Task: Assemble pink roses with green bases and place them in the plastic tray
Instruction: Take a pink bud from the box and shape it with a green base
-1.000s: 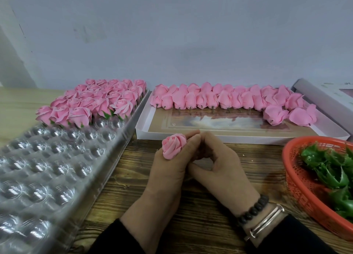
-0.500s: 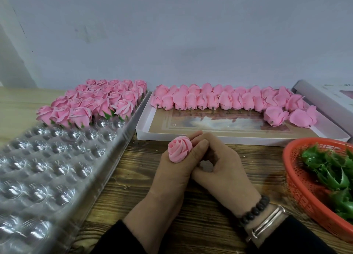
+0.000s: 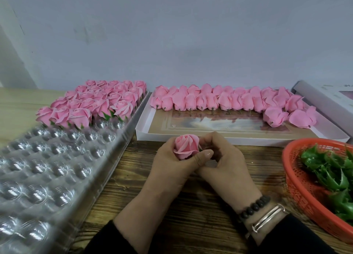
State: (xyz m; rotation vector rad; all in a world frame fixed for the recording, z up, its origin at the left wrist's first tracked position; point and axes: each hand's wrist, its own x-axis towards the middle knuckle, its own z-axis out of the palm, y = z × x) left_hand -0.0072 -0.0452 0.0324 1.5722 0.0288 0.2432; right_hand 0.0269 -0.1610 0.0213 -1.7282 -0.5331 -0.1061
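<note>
Your left hand (image 3: 172,164) grasps a pink rose (image 3: 186,147), fingers and thumb curled round its lower petals; the bloom faces up, its petals soft, matte and foam-like, wound in a tight spiral. Your right hand (image 3: 224,164) has its fingers curled in against the rose's underside, where a sliver of green base (image 3: 200,149) shows; whether they pinch it cannot be told. Both hands sit above the wooden table (image 3: 191,225), dark, with coarse raised grain.

Left of the rose lies the plastic tray (image 3: 57,167), clear, glossy, moulded into rows of round dimples. Its far end carries assembled roses (image 3: 95,102) with green sepals showing beneath.

Beyond the rose sits a shallow white cardboard box (image 3: 238,137) with a printed picture on its floor; unassembled rose heads (image 3: 219,99) with short stubs line its far edge.

Right of the rose, a red perforated plastic basket (image 3: 298,186) holds spiky, shiny green bases (image 3: 332,169).

A dark bead bracelet (image 3: 254,207) and a silver bangle (image 3: 267,218) ring your right wrist. A white box lid (image 3: 328,98) at far right bears print too small to read.
</note>
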